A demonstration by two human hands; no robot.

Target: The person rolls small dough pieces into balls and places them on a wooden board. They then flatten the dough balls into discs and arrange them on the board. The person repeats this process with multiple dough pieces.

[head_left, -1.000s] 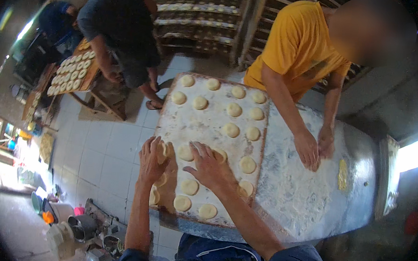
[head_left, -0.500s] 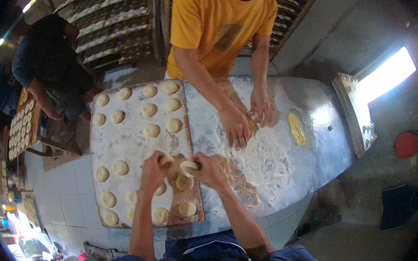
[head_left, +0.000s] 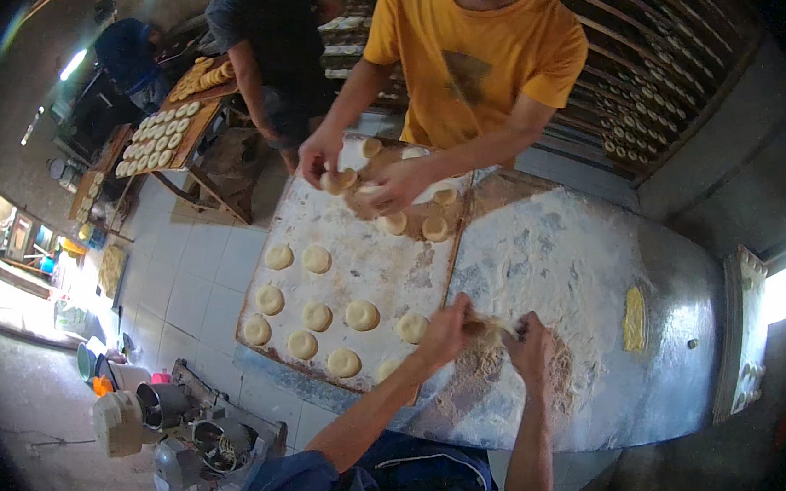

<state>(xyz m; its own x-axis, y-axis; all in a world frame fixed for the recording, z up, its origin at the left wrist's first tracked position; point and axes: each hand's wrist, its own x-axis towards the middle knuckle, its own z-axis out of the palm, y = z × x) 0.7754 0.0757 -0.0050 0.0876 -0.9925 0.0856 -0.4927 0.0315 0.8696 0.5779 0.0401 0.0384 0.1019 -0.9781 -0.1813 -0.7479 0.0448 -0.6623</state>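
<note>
From the head view: judging by the grip, busy shaping a pale dough piece (head_left: 487, 324) just off the right edge of the floured board (head_left: 366, 257), toward its near corner, above the grey tabletop (head_left: 679, 370). To do this well, pinch lightly and evenly at both ends, ease outward without tearing, and turn between pulls so as not to leave one side thin. Dust fingertips with the loose flour (head_left: 540, 257) to the right of the board if sticking begins, but sparingly; too much could dry and crack the skin.

Held, apparently, between the fingertips of the left hand (head_left: 443, 331), close beside the board, and those of the right hand (head_left: 528, 347), farther out from it. Grasped from both sides, with fingers curled inward; cannot tell how firmly, owing to blur.

Keep the left forearm clear of the dough round (head_left: 412, 327) near the board's right edge, and of the others on its near part. Mind also the co-worker's hands (head_left: 392, 188), at work over the board's far part.
</note>
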